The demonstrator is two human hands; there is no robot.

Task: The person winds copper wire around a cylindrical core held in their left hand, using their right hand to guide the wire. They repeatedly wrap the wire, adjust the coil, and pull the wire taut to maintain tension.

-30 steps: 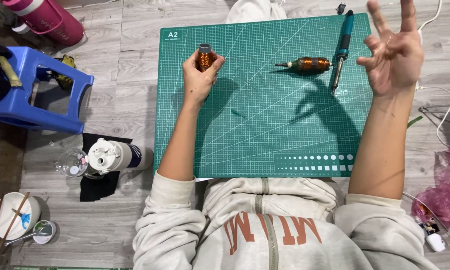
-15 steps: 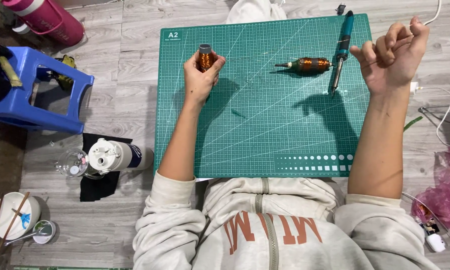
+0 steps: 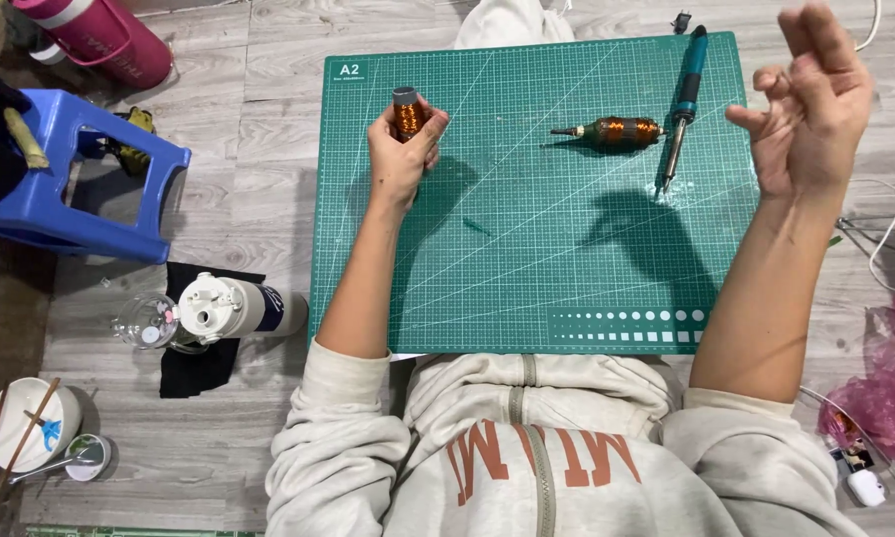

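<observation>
My left hand (image 3: 400,159) clamped the small copper-wound cylindrical coil (image 3: 407,113) upright between thumb and fingertips; my right hand (image 3: 810,109) hung empty, fingers loosely curled.

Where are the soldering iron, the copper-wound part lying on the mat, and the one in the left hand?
soldering iron (image 3: 684,99): head view, on its teal handle.
copper-wound part on the mat (image 3: 617,131): head view, on its coil.
copper-wound part in the left hand (image 3: 406,115): head view, on its coil above the fingers.

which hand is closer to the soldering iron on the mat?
Right. The right hand is raised, empty, just right of the soldering iron. The left hand is across the green cutting mat, holding a small copper-wound coil.
</observation>
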